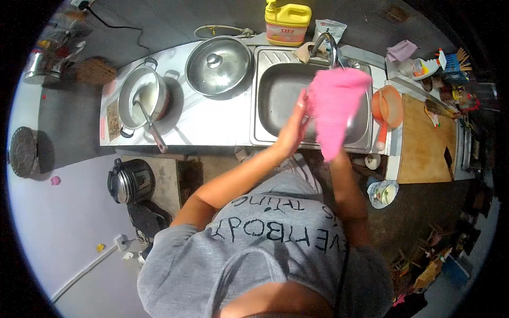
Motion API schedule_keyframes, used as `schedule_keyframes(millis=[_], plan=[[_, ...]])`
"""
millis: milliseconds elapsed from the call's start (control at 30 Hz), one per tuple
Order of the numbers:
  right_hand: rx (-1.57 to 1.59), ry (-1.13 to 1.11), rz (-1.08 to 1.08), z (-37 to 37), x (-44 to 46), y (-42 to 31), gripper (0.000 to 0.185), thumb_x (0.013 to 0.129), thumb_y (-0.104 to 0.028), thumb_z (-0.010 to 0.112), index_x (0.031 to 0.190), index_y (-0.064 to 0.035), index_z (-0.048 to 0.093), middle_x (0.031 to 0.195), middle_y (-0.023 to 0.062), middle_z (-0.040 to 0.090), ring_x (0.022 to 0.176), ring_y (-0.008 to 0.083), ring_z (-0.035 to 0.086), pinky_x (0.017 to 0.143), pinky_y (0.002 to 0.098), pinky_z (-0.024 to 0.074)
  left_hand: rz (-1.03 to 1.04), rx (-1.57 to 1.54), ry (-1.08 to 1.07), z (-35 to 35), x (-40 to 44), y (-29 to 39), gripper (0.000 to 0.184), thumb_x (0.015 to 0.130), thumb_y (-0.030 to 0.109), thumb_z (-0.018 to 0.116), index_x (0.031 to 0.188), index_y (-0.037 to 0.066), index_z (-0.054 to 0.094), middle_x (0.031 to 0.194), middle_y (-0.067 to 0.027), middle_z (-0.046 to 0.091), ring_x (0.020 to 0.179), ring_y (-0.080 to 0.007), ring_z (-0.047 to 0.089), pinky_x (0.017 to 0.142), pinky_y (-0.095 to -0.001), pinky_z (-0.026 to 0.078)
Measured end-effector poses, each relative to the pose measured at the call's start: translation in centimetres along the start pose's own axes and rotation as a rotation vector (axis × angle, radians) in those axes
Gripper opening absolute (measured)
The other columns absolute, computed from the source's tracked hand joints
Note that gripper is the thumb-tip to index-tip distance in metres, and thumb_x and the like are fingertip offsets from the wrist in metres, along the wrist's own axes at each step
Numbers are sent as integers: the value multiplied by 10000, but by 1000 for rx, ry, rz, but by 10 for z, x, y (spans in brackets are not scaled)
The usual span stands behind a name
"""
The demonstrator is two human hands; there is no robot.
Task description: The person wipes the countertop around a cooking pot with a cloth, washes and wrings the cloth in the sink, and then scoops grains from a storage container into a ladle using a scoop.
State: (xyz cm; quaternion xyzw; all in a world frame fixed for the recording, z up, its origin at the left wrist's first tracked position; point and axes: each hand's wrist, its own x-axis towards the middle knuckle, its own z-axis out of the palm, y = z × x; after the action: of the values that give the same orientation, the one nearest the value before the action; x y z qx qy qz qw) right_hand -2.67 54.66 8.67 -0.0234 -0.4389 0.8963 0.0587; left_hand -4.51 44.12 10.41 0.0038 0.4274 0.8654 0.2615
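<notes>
A bright pink cloth (pixel 342 100) hangs over the right part of the steel sink (pixel 275 100), below the curved faucet (pixel 328 42). At the cloth's left edge is my left hand (pixel 295 126), its thumb side up and its fingers curled against the fabric, partly behind it. My right forearm comes up from below and ends beneath the cloth's lower tip. The cloth hides my right hand, so its fingers do not show.
Left of the sink stand a lidded pan (pixel 218 66) and a pot (pixel 140 98) with a ladle (pixel 151 124). A yellow jug (pixel 288 24) is behind the sink. To the right are an orange strainer (pixel 389 106) and a wooden board (pixel 427 146). A pressure cooker (pixel 131 180) sits lower left.
</notes>
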Motion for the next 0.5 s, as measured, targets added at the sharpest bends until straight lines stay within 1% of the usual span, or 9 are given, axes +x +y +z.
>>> schedule_keyframes(millis=[33, 100, 167, 200, 267, 333, 400, 433, 500], plan=[[-186, 14, -24, -7, -2, 10, 454, 921, -285, 438, 1304, -46, 392, 1254, 127, 464, 1186, 264, 409, 982, 387, 346, 2, 0, 3, -1, 1, -3, 641, 926, 478, 330, 1426, 129, 132, 1456, -130, 194, 1342, -269, 193, 1086, -402, 169], [-967, -46, -17, 33, 8, 2, 425, 912, -311, 443, 1241, -41, 454, 1268, 160, 448, 1195, 299, 400, 983, 385, 338, -174, -596, 93, -5, 8, -7, 528, 934, 463, 322, 1351, 140, 306, 1366, -125, 356, 1228, -276, 374, 1021, -416, 316], [-1740, -110, -37, 68, 26, -10, 413, 903, -336, 449, 1178, -36, 516, 1281, 193, 433, 1204, 334, 390, 984, 383, 330, -138, -699, -3, -9, 13, 5, 484, 941, 443, 310, 1311, 133, 347, 1334, -126, 388, 1201, -278, 400, 1008, -416, 330], [-1736, -117, -32, 73, 28, -16, 413, 903, -336, 449, 1178, -36, 516, 1281, 193, 433, 1204, 334, 390, 984, 383, 330, -127, -808, -83, -10, 9, 10, 447, 949, 423, 298, 1271, 126, 388, 1301, -128, 421, 1175, -279, 427, 996, -416, 343], [-1630, -16, -452, 77, 35, -32, 404, 894, -359, 464, 1075, -9, 552, 1080, 182, 513, 1026, 310, 478, 915, 366, 377, -143, -844, -147, -6, 5, 20, 394, 946, 373, 338, 1217, 100, 422, 1229, -131, 472, 1104, -258, 476, 968, -379, 378], [-1464, -30, -432, 83, 40, -46, 425, 877, -361, 489, 1099, -1, 530, 1100, 158, 522, 1016, 277, 488, 923, 354, 364, -63, -936, -324, -7, 12, 24, 328, 943, 287, 360, 1173, 71, 449, 1158, -116, 503, 1046, -222, 494, 930, -339, 410], [218, -130, 100, 78, 46, -44, 400, 856, -295, 512, 1104, 19, 503, 1112, 136, 524, 1030, 255, 487, 928, 342, 361, -26, -975, -411, -12, 11, 23, 296, 942, 245, 370, 1151, 57, 462, 1123, -108, 518, 1017, -205, 504, 911, -320, 426], [586, -54, 255, 64, 51, -40, 399, 865, -231, 483, 1157, 40, 463, 1117, 125, 524, 1053, 240, 482, 951, 343, 354, -76, -881, -290, -19, 11, 17, 322, 946, 263, 352, 1172, 64, 462, 1144, -96, 522, 1043, -212, 506, 922, -330, 422], [588, -13, 297, 49, 56, -39, 405, 876, -226, 467, 1179, 42, 451, 1111, 124, 527, 1058, 238, 480, 958, 343, 351, -131, -785, -164, -12, 7, 40, 328, 940, 234, 373, 1214, 69, 448, 1188, -94, 504, 1051, -231, 501, 938, -347, 415]])
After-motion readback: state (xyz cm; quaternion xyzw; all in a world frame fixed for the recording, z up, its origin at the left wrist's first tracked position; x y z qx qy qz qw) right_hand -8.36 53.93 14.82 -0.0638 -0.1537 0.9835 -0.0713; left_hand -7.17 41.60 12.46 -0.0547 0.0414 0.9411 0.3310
